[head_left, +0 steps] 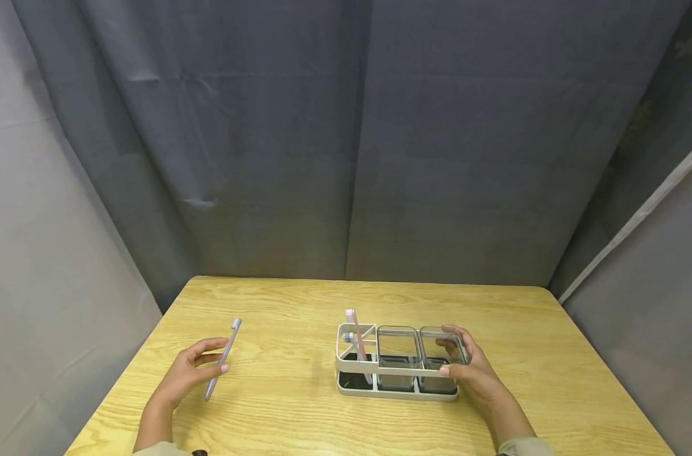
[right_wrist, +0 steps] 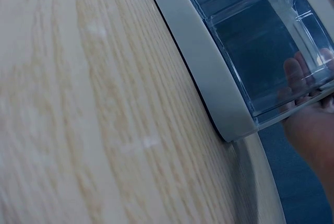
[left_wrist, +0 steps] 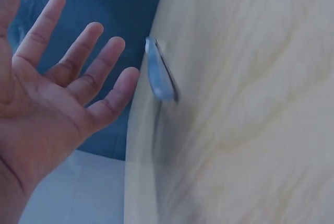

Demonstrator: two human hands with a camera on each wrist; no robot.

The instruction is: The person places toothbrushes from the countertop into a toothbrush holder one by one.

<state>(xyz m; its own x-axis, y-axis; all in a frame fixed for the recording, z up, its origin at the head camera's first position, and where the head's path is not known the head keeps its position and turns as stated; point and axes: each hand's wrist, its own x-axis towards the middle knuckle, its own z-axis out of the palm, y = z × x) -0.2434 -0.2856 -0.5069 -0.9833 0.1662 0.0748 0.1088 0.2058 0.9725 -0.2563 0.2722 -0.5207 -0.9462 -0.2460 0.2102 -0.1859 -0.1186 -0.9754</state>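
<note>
On the wooden table at the left lies a light purple toothbrush (head_left: 223,360), its bristle end pointing away. My left hand (head_left: 193,370) is beside it, fingers spread, and the thumb overlaps the handle in the head view. In the left wrist view the palm and fingers of the left hand (left_wrist: 62,85) hold nothing, apart from the toothbrush (left_wrist: 160,72). My right hand (head_left: 474,367) grips the right end of a white toothbrush holder (head_left: 391,394), thumb in front and fingers behind. A pink toothbrush (head_left: 358,339) and a bluish one (head_left: 350,340) stand tilted in its left section.
Two clear cups (head_left: 399,335) sit side by side in the holder's middle and right sections. The holder stands right of centre on the wooden table (head_left: 277,418). Grey curtains (head_left: 346,158) hang behind the table and along both sides.
</note>
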